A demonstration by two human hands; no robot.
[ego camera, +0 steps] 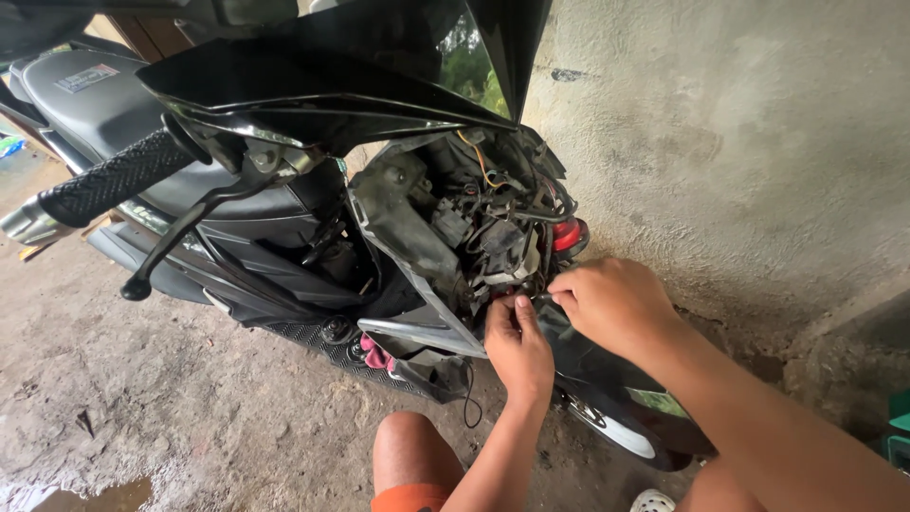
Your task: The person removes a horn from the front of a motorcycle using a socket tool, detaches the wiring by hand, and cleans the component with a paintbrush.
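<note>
A black scooter [284, 190] stands on the concrete floor [142, 398], its grip [109, 178] at 10 o'clock and its front panel off. The left hand [518, 346], fingers pressed together, pinches at the exposed wiring [493, 237] near centre. At its 2 o'clock the right hand [611, 303] pinches a thin tool [542, 298]. A grey wall [739, 142] fills the right.
</note>
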